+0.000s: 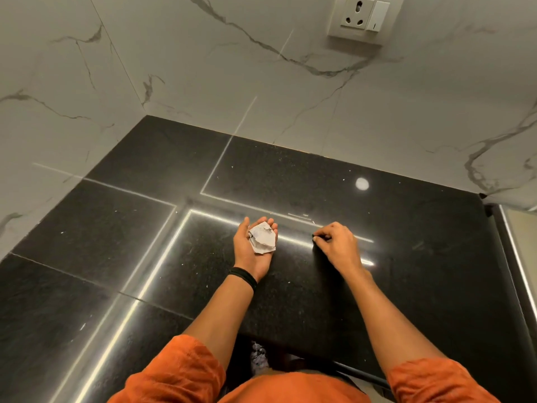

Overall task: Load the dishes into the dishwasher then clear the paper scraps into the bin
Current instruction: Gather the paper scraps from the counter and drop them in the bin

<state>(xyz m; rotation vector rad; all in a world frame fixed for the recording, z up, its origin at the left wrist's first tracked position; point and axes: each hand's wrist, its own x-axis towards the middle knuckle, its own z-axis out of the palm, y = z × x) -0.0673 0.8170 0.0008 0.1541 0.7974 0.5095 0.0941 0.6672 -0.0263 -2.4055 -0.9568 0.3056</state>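
Observation:
My left hand (252,248) lies palm up on the black stone counter (406,257), fingers loosely cupped, with a wad of crumpled white paper scraps (262,237) resting in the palm. My right hand (334,242) sits just to its right, knuckles up and fingers curled, thumb and fingertips pressed together on the counter surface. Whether a scrap is between them cannot be seen. A few tiny white paper bits (302,215) lie on the counter just beyond both hands.
White marble-patterned walls meet in a corner behind the counter, with a wall socket (360,16) at the upper right. The counter's right edge (499,257) drops off. Below its front edge, between my arms, some crumpled paper (258,356) shows in a dark gap.

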